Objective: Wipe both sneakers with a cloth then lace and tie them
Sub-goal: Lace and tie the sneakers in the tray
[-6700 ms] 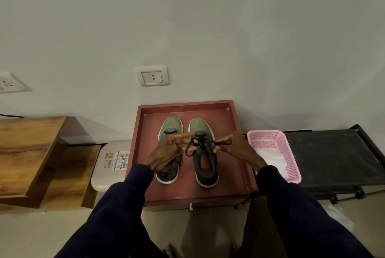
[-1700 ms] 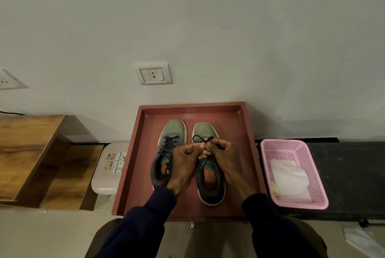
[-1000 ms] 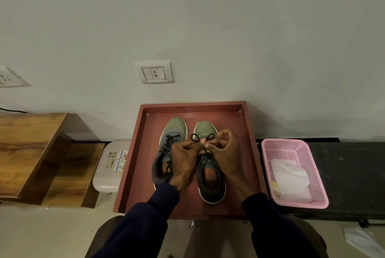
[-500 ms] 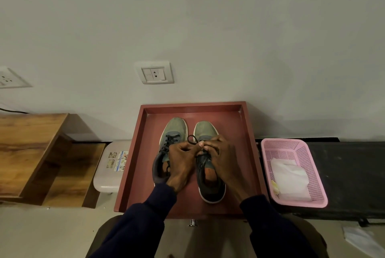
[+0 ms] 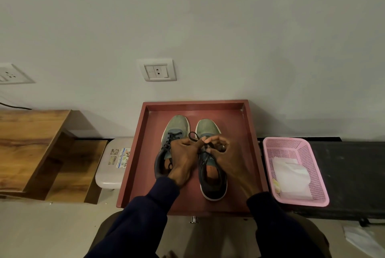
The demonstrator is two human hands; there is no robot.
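Observation:
Two grey-green sneakers with dark heels stand side by side, toes to the wall, in a red tray (image 5: 251, 153). The left sneaker (image 5: 177, 125) shows black laces crossed over its tongue. Over the right sneaker (image 5: 207, 127) my left hand (image 5: 183, 157) and my right hand (image 5: 226, 155) meet, each pinching its black lace (image 5: 192, 134), whose loop pokes out above my fingers. The hands hide the middle of that shoe. A white cloth (image 5: 290, 176) lies in the pink basket (image 5: 312, 199).
The pink basket sits right of the tray on a black bench (image 5: 354, 174). A white stool (image 5: 112, 163) stands left of the tray, with a wooden shelf unit (image 5: 31, 143) beyond it. The wall carries a socket plate (image 5: 159, 70) just behind.
My hands stay joined over the right sneaker, working its lace. Earlier they were spread apart, pulling the lace ends outward; now they sit close together and a small loop shows above the fingers.

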